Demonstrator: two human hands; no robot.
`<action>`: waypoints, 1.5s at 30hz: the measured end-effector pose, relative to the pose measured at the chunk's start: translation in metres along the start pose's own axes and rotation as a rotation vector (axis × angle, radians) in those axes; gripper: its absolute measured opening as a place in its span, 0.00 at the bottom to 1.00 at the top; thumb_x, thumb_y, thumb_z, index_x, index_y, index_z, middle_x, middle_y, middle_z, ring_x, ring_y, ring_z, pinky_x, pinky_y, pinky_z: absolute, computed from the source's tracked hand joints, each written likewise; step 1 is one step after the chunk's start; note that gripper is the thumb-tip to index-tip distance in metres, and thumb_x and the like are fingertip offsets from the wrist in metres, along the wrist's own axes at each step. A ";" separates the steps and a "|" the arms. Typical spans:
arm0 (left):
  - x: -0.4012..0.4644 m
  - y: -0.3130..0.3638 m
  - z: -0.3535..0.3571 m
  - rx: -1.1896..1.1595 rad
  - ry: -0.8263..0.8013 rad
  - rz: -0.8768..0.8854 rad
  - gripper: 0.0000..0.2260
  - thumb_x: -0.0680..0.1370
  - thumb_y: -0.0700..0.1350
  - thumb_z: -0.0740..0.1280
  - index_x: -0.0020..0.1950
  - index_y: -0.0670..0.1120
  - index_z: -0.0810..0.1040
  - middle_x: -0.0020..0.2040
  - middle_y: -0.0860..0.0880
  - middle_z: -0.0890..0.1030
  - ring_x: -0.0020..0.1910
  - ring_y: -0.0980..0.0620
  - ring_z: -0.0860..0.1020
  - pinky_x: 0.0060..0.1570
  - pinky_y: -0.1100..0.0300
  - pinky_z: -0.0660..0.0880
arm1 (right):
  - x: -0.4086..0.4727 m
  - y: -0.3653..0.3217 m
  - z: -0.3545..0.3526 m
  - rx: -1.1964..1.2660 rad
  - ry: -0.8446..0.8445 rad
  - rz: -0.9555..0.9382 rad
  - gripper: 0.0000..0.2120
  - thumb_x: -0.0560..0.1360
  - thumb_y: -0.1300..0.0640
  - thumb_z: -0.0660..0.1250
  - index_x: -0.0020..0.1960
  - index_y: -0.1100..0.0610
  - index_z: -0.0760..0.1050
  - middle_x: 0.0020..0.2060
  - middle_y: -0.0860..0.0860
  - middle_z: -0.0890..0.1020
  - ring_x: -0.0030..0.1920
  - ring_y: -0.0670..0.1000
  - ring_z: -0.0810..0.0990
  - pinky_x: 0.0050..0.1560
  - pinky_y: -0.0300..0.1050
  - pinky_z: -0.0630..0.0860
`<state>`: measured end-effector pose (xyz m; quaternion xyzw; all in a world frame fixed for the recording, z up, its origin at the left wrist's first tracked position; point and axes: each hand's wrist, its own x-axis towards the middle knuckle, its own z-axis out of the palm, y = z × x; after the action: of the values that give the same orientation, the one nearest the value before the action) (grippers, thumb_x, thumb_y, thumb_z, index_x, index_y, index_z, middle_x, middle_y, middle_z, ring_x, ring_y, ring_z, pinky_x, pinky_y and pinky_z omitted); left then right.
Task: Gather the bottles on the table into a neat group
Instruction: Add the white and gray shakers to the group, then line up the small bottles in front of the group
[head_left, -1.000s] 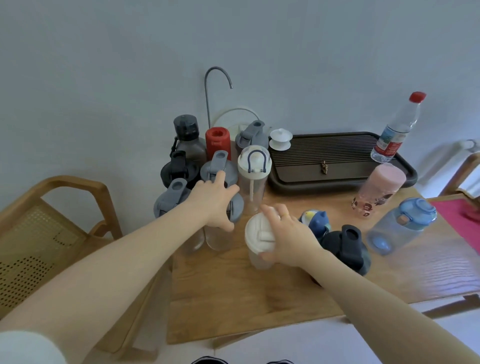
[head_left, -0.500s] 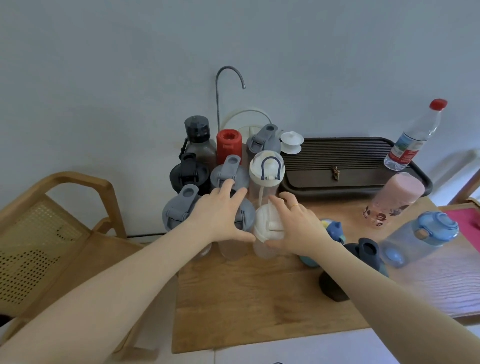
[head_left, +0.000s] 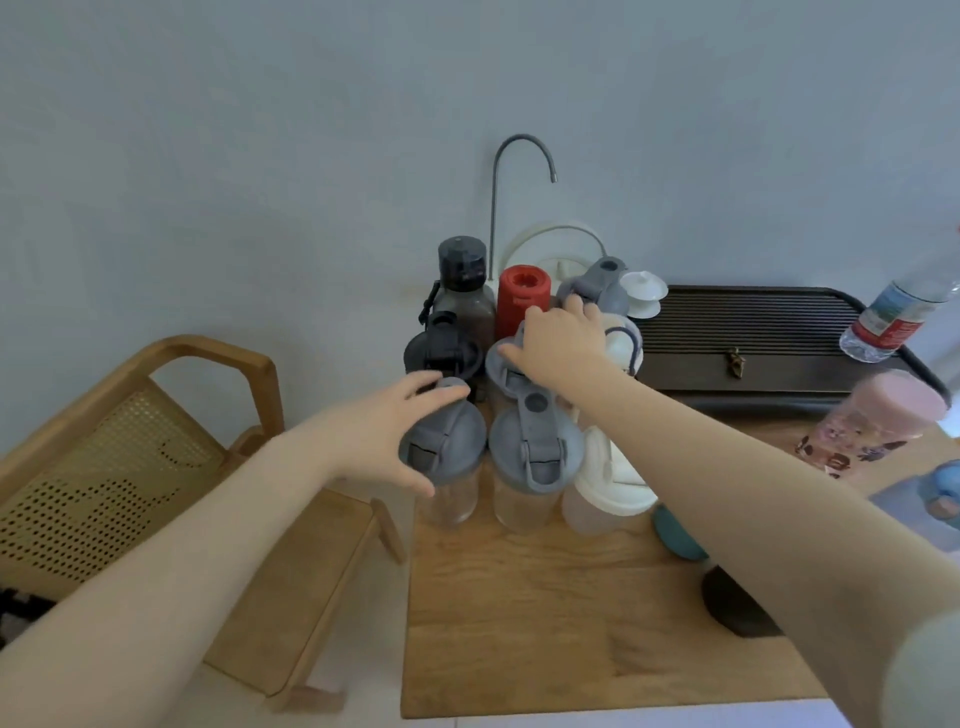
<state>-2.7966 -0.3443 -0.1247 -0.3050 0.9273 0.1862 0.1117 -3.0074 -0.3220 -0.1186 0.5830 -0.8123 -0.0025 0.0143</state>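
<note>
**Both hands on the bottle cluster, back-left of the desk**

Cluster sits at the back-left corner of the desk (head_left: 545, 623), three rows deep, bottles touching or just beside each other.

- Front row: grey-lid bottle (head_left: 441, 441), second grey-lid bottle (head_left: 535, 452), white-lid bottle (head_left: 608, 483).
- Your left hand (head_left: 387, 436) is curled round the lid of the leftmost grey-lid bottle: fingers (head_left: 441, 387) over the far edge, thumb at the near edge. That's a grip on the lid.
- Your right hand (head_left: 558, 340) reaches across to the middle row, fingers bent over a grey-lid bottle there and partly over the white loop-handle bottle (head_left: 628, 348). Cannot tell if it's gripping or only resting.
- Behind: black bottle (head_left: 441, 351), dark-cap bottle (head_left: 462, 280), red bottle (head_left: 522, 296).

Well apart on the right: pink bottle (head_left: 872, 415), tilted, blurred; blue-lid bottle (head_left: 940, 493) at frame edge; clear water bottle (head_left: 898, 317) on the dark tray (head_left: 753, 332).

Wooden chair (head_left: 130, 441) left of the desk.
</note>
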 end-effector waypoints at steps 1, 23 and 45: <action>0.001 -0.001 0.005 -0.012 0.022 0.002 0.44 0.68 0.57 0.72 0.74 0.62 0.46 0.76 0.56 0.49 0.66 0.53 0.66 0.48 0.65 0.67 | 0.003 -0.001 0.001 0.005 -0.026 0.017 0.24 0.76 0.41 0.57 0.57 0.61 0.71 0.56 0.60 0.78 0.62 0.61 0.68 0.60 0.53 0.63; 0.037 0.104 0.026 0.183 0.513 0.405 0.27 0.69 0.59 0.58 0.60 0.43 0.75 0.64 0.40 0.74 0.65 0.40 0.71 0.59 0.46 0.72 | -0.140 0.143 -0.015 0.327 -0.083 0.076 0.20 0.75 0.51 0.64 0.65 0.56 0.71 0.63 0.54 0.73 0.64 0.54 0.71 0.61 0.43 0.66; 0.183 0.275 0.093 0.211 0.108 0.039 0.26 0.74 0.47 0.67 0.68 0.49 0.62 0.63 0.46 0.70 0.55 0.43 0.77 0.42 0.54 0.71 | -0.168 0.284 0.047 0.246 -0.274 -0.090 0.31 0.68 0.41 0.69 0.66 0.49 0.63 0.64 0.51 0.66 0.61 0.54 0.69 0.57 0.48 0.74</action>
<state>-3.0994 -0.1972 -0.1916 -0.2831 0.9521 0.0732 0.0895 -3.2244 -0.0727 -0.1632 0.6106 -0.7738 0.0170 -0.1678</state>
